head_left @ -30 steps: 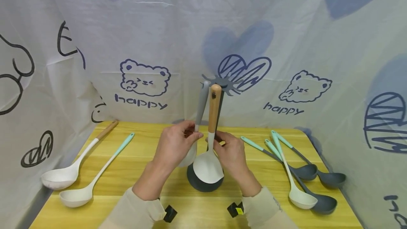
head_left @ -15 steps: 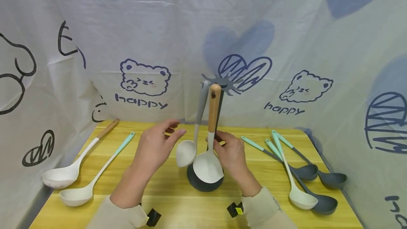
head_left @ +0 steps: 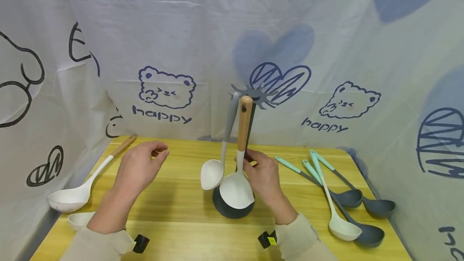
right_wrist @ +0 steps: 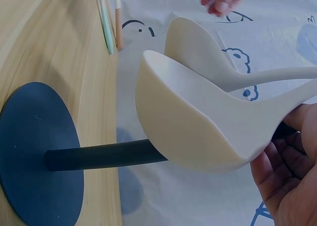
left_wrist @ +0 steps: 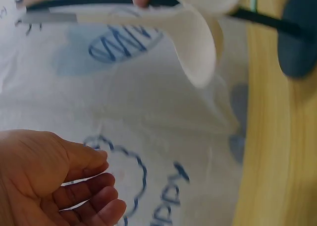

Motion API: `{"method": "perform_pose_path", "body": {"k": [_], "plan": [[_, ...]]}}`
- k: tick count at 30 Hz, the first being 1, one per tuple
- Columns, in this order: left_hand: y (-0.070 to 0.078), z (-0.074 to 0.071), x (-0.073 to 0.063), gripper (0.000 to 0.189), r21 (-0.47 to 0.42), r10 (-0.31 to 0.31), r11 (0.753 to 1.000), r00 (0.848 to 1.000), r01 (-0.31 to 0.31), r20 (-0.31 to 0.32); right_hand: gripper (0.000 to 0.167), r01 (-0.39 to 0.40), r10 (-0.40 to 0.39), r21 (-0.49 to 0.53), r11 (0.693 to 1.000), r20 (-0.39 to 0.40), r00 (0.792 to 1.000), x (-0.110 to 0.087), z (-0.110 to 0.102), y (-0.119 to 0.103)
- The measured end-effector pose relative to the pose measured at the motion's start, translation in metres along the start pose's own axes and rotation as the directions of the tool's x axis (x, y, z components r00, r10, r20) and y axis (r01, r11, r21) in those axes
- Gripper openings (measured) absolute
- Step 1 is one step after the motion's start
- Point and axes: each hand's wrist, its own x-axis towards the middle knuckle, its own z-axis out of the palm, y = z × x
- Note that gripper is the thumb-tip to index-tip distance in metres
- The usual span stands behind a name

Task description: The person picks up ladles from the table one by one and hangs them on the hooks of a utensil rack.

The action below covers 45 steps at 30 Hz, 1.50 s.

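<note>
A dark stand [head_left: 229,212] with a round base, a pole and a hooked top stands on the table. From it hang a white ladle with a wooden handle [head_left: 244,126] and a white ladle with a grey handle [head_left: 230,118], side by side. My right hand [head_left: 264,172] holds the dark pole behind the wooden-handled ladle; that ladle's bowl [right_wrist: 198,112] partly hides the pole. My left hand [head_left: 139,166] is in the air over the table's left part, fingers loosely bent and holding nothing. Nearest it lies another wooden-handled white ladle [head_left: 103,168].
A white ladle [head_left: 80,220] at front left is mostly covered by my left forearm. On the right lie several mint-handled ladles, one with a white bowl [head_left: 344,228], others with dark bowls [head_left: 378,206]. A printed cloth [head_left: 210,51] surrounds the wooden table [head_left: 188,237].
My left hand has let go of the grey-handled ladle, which now hangs on the stand, and has moved left. My right hand has stayed at the pole.
</note>
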Motion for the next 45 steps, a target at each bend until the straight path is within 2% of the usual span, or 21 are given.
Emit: {"method": "perform_pose_path", "body": {"k": [3, 6, 9, 14, 21, 26, 29, 35, 38, 45], "plan": [[-0.022, -0.006, 0.001, 0.025, 0.047, -0.01, 0.999, 1.0, 0.01, 0.006, 0.011, -0.002, 0.002, 0.004, 1.0, 0.003, 1.0, 0.0, 0.001, -0.001], [-0.042, -0.011, 0.001, 0.027, 0.095, -0.037, 0.995, 0.998, 0.033, 0.046, 0.01, -0.01, 0.01, 0.004, 1.0, 0.005, 1.0, 0.0, 0.001, -0.001], [-0.06, -0.014, -0.001, 0.027, 0.131, -0.083, 0.989, 0.991, 0.068, 0.109, 0.01, -0.015, 0.015, 0.0, 1.0, 0.011, 1.0, -0.001, 0.001, -0.001], [-0.083, -0.016, -0.002, 0.025, 0.166, -0.127, 0.981, 0.978, 0.1, 0.165, 0.014, -0.005, 0.005, -0.018, 1.0, -0.003, 1.0, 0.0, 0.001, 0.0], [-0.11, -0.024, 0.003, 0.024, 0.206, -0.181, 0.97, 0.947, 0.128, 0.265, 0.018, -0.036, 0.036, -0.025, 0.999, -0.002, 0.999, 0.001, -0.001, -0.002], [-0.127, -0.023, 0.0, 0.024, 0.224, -0.213, 0.964, 0.925, 0.147, 0.313, 0.018, -0.047, 0.047, -0.032, 0.998, -0.001, 0.999, 0.001, -0.001, -0.002], [-0.133, -0.021, -0.003, 0.026, 0.224, -0.229, 0.961, 0.918, 0.161, 0.324, 0.016, -0.042, 0.042, -0.029, 0.999, 0.004, 0.999, 0.001, -0.001, -0.001], [-0.127, -0.015, -0.003, 0.029, 0.214, -0.193, 0.968, 0.935, 0.132, 0.296, 0.014, -0.05, 0.052, -0.046, 0.998, 0.036, 0.998, 0.001, -0.004, -0.003], [-0.121, -0.013, -0.002, 0.029, 0.21, -0.181, 0.97, 0.939, 0.122, 0.292, 0.012, -0.033, 0.036, -0.052, 0.998, 0.055, 0.998, 0.003, -0.005, -0.003], [-0.112, -0.005, -0.001, 0.028, 0.197, -0.193, 0.971, 0.929, 0.135, 0.317, 0.012, 0.01, -0.004, -0.065, 0.998, 0.093, 0.996, 0.006, -0.007, -0.002]]}}
